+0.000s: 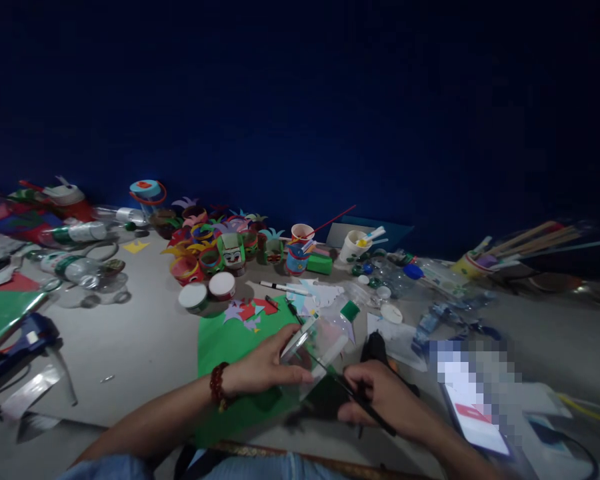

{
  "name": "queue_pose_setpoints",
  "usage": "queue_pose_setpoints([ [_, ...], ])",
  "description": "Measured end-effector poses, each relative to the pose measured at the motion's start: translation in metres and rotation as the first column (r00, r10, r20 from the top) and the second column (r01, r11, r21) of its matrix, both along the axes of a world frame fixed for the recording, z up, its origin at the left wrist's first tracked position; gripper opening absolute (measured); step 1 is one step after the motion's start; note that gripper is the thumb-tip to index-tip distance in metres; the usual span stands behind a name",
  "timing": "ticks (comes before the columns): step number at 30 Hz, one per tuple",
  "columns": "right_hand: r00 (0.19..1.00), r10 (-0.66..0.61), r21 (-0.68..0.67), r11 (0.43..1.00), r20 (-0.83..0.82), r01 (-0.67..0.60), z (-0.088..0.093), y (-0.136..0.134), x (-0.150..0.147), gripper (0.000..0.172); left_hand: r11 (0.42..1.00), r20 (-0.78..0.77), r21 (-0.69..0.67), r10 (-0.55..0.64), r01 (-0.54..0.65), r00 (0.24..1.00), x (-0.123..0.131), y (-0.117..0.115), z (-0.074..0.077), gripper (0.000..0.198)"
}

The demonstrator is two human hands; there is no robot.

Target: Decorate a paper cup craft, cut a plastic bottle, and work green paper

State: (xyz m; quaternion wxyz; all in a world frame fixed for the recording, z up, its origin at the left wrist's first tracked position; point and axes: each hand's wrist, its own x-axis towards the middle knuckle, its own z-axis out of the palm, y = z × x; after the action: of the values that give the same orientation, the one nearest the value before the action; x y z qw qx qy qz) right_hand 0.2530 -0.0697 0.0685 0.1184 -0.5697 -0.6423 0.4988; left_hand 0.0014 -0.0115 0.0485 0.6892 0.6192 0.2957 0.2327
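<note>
My left hand (pixel 273 357), a beaded bracelet at its wrist, is closed around a cut clear plastic bottle (pixel 325 340) with a green cap (pixel 350 311). The bottle lies tilted, its cap pointing away to the right. Between the fingers of my right hand (pixel 373 393) is a slim dark stick-like tool (pixel 365 402). Its thin tip reaches the bottle's side; its exact kind does not show. Under my left hand and the bottle lies a green paper sheet (pixel 215 357), with red and purple paper scraps (pixel 250 310) on its far part.
Several decorated paper cups (pixel 231 252) and two white-lidded tubs (pixel 222 285) stand beyond my hands. Clear bottles (pixel 83 270) and a blue glue gun (pixel 33 337) lie left. At right are a lit phone (pixel 473 407), bottle pieces (pixel 443 320) and a stick-filled cup (pixel 473 265).
</note>
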Motion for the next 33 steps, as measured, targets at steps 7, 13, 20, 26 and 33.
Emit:
queue_pose_setpoints([
  [7,0.981,-0.023,0.068,0.998,0.195,0.01,0.015,-0.002,-0.003,0.049,0.995,0.001,0.043,0.094,-0.094,0.996,0.004,-0.005,-0.007,0.078],
  [13,0.991,0.017,0.011,1.0,0.134,-0.019,0.012,-0.004,-0.001,0.05,0.997,0.018,-0.013,0.076,-0.076,0.997,0.006,-0.008,-0.009,0.075],
  [20,0.999,0.035,0.012,0.999,0.014,-0.035,-0.003,-0.001,0.001,0.058,0.992,0.079,-0.11,0.067,-0.058,0.995,0.009,-0.01,-0.008,0.072],
  [26,0.994,0.088,0.026,0.996,0.063,-0.09,0.006,0.003,-0.001,0.054,0.999,0.014,-0.049,0.008,-0.007,1.0,0.005,-0.005,-0.003,0.076],
  [33,0.999,0.05,0.0,0.999,-0.012,-0.05,-0.005,0.003,-0.004,0.063,1.0,-0.009,-0.022,-0.01,0.01,1.0,0.003,-0.003,0.001,0.078],
])
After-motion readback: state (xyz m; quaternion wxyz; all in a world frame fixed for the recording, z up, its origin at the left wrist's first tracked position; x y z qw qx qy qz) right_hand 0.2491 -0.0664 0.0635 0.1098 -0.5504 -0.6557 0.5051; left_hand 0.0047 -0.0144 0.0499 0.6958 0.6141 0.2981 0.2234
